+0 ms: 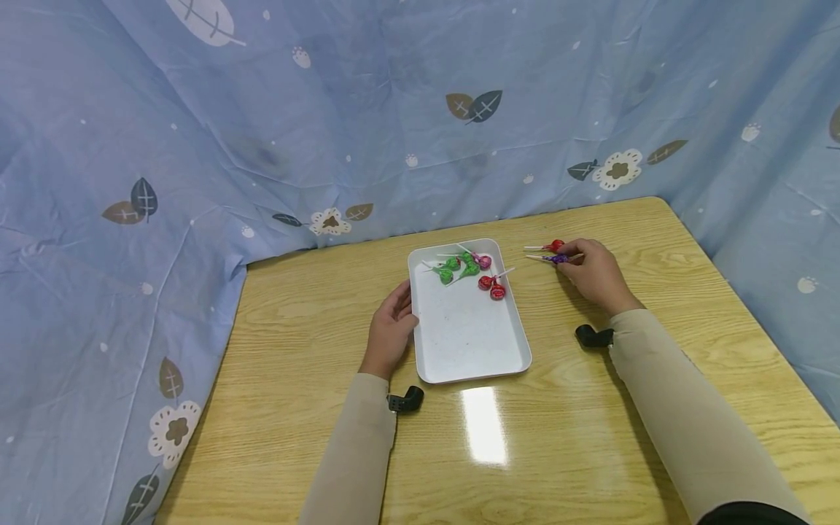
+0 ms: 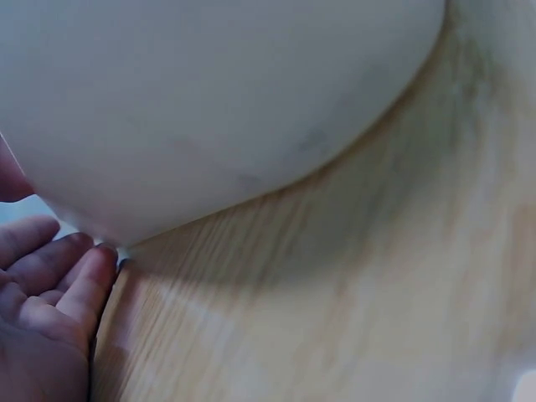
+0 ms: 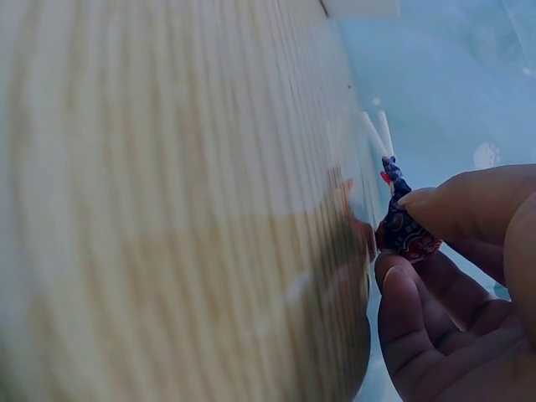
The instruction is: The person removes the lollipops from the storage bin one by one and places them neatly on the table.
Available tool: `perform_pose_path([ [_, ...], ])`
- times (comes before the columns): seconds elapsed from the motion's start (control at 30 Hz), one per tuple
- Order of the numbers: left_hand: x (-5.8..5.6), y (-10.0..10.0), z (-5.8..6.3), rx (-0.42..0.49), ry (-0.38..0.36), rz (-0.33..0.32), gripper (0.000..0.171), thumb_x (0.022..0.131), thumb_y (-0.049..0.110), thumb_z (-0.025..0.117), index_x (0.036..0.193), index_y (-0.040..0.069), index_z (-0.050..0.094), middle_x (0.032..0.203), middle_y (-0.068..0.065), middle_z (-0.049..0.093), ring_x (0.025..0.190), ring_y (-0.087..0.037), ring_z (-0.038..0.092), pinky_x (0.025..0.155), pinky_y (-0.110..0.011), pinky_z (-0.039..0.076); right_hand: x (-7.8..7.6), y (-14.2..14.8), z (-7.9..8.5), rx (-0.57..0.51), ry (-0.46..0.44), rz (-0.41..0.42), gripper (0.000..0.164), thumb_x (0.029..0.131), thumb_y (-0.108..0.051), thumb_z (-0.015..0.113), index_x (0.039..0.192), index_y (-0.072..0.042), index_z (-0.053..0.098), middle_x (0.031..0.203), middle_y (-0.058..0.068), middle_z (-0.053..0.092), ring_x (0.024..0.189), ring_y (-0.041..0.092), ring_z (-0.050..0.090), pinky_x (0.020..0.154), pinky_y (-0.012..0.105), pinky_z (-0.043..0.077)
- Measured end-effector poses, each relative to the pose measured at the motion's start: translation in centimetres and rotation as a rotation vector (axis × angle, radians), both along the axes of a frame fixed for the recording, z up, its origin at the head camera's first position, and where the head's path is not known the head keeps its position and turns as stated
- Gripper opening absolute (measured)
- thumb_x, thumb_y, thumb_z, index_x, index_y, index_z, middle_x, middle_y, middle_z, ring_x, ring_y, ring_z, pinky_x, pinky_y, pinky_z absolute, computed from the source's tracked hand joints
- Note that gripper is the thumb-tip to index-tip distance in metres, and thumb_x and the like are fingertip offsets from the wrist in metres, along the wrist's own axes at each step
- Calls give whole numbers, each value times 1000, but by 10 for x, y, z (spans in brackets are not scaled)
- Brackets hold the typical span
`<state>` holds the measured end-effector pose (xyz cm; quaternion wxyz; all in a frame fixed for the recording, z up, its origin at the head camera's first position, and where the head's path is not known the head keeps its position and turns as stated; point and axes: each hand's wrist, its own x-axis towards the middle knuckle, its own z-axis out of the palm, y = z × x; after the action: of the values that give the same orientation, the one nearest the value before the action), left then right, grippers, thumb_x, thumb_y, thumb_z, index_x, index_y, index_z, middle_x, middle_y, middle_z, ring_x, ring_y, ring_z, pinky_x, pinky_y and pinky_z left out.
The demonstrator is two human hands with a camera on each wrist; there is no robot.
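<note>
At the tray's left side is my left hand (image 1: 389, 332), its thumb over the rim of the white tray (image 1: 469, 343) and its fingers along the outer wall. Green lollipops (image 1: 445, 275), a pink lollipop (image 1: 485, 262) and two red lollipops (image 1: 497, 292) lie in the tray's far half. Right of the tray, my right hand (image 1: 596, 275) pinches a purple lollipop (image 1: 559, 259) by its wrapped head; the white stick points left. Close beside it is another red lollipop (image 1: 557, 246), partly behind the fingers. In the right wrist view, thumb and fingertips meet around the purple wrapper (image 3: 400, 222).
The wooden table (image 1: 302, 321) carries everything. A blue patterned curtain (image 1: 394, 131) hangs behind its far edge and along both sides. Black wrist cameras (image 1: 407, 399) sit on both sleeves. A bright light reflection shows on the tabletop in front of the tray.
</note>
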<state>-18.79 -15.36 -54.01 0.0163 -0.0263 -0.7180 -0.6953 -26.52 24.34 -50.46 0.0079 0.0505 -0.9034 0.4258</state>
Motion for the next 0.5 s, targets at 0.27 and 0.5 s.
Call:
perform_pose_path([
  [0.27, 1, 1, 2, 7, 0, 1, 73, 93, -9, 54, 164, 4, 46, 161, -15, 53, 142, -26, 56, 115, -36, 48, 0, 0, 0, 4, 1, -8, 26, 106, -1, 68, 129, 11, 65, 134, 32, 54, 119, 50, 60, 100, 62, 51],
  [0.5, 1, 1, 2, 3, -2, 3, 72, 94, -9, 55, 164, 4, 47, 160, -13, 54, 142, -24, 56, 114, -33, 48, -2, 0, -1, -8, 7, -43, 37, 105, -2, 69, 138, 12, 57, 129, 32, 59, 117, 49, 61, 101, 60, 50],
])
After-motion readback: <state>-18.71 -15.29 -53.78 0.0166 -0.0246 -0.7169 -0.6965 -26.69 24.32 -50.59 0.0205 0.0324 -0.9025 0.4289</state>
